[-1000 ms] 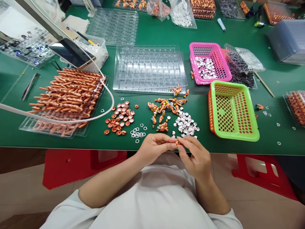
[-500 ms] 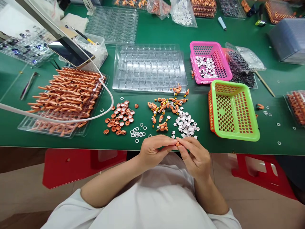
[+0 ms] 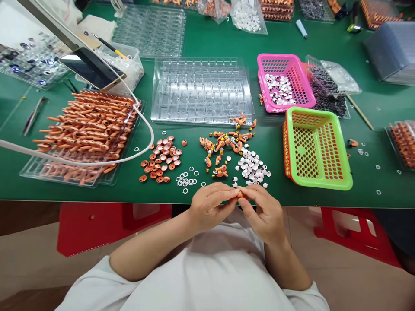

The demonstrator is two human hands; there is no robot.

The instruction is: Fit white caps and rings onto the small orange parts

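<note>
Just past the table's front edge, my left hand (image 3: 212,205) and my right hand (image 3: 266,211) meet fingertip to fingertip. Between them they pinch a small orange part (image 3: 240,195), mostly hidden by the fingers. Beyond the hands lie a heap of white discs (image 3: 254,167) and a cluster of orange hook-shaped parts (image 3: 223,142) with yellow and silver bits. Thin white rings (image 3: 186,179) and round copper-coloured cups with pale insides (image 3: 160,159) are spread to the left.
A green basket (image 3: 346,142) stands right of the discs, with a pink basket (image 3: 262,86) of white pieces behind it. Clear plastic trays (image 3: 201,90) lie at the middle. Stacked orange parts (image 3: 90,123), a phone (image 3: 94,67) and a white cable (image 3: 147,125) occupy the left.
Both hands stay together, with the small orange part turned slightly and shifted a little left between the fingertips. The whole view has drifted slightly.
</note>
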